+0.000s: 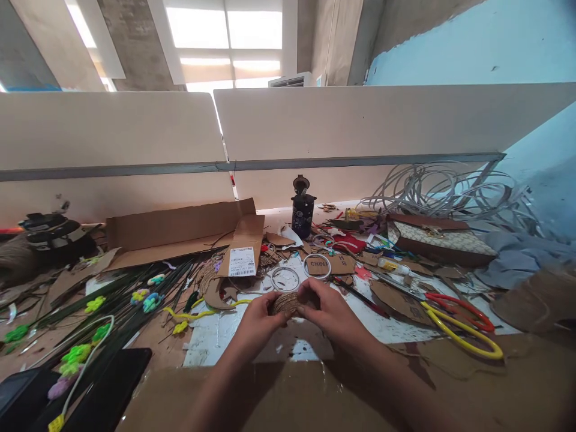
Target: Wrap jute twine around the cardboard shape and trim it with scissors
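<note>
Twine piece (284, 304), two-handed hold

Head view. Left hand (261, 317): fingers and thumb gripping its 9 o'clock side. Right hand (327, 309): fingertips pinching its 3 o'clock side. Stage, as judged: fingertip shaping or steadying; further handling calls for light, even pressure. Nearby: white ring (285, 268), 12 o'clock; second ring (317, 255), 1 o'clock; scissors (492, 355), 3 o'clock.
</note>
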A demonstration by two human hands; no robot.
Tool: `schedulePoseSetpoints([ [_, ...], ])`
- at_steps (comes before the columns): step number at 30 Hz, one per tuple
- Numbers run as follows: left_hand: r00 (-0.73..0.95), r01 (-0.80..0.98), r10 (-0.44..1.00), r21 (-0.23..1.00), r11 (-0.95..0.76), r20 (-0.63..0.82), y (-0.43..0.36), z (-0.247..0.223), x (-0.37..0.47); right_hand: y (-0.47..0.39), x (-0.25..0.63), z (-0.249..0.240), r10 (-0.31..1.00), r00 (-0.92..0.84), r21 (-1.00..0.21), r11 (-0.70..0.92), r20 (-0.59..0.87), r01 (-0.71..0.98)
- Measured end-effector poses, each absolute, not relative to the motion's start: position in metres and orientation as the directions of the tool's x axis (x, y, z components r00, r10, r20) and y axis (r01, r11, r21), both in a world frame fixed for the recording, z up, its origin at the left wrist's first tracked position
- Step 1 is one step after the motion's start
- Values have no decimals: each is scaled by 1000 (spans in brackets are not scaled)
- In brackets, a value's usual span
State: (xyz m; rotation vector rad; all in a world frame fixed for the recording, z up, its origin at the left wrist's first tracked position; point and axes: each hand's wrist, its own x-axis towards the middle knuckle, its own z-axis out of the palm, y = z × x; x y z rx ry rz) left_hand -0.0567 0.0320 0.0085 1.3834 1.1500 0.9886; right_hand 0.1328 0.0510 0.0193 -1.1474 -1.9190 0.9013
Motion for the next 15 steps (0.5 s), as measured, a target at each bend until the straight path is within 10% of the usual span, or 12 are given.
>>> schedulePoseSetpoints([
  [15, 184, 40, 983, 999, 19, -26, 30, 10, -56, 46, 135, 31, 921, -353, -876, 301, 164, 377],
])
